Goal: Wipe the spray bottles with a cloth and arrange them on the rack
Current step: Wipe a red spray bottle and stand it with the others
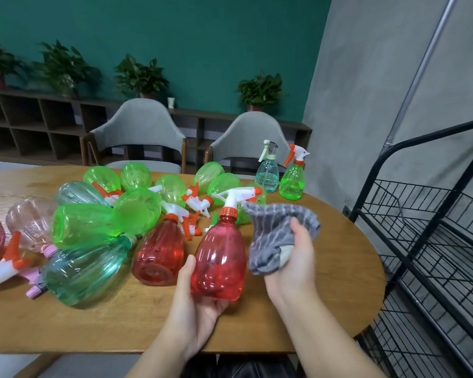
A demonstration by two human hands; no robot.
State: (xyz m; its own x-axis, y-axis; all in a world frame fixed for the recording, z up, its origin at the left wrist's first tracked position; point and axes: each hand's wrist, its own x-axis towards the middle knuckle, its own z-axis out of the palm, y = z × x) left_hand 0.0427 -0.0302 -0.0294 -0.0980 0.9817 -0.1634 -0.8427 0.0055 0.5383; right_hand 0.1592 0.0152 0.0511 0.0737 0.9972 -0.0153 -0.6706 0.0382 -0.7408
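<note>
A rounded wooden desk (339, 268) carries a heap of lying spray bottles (137, 211), with grey chairs (139, 124) and a teal wall (202, 36) behind. The left hand (197, 309) grips an upright red bottle (220, 257) above the desk; the right hand (295, 263) clutches a grey cloth (276, 233) beside it. A black wire rack (426, 241) stands right.

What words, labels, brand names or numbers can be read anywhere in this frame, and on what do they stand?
None can be read.
Red spray bottle in the left hand: bare ribbed plastic, no label.
Grey striped cloth in the right hand: no tag visible.
Bottles lying on the table: no print visible; some are motion-blurred.
Black wire rack: no sign.
</note>
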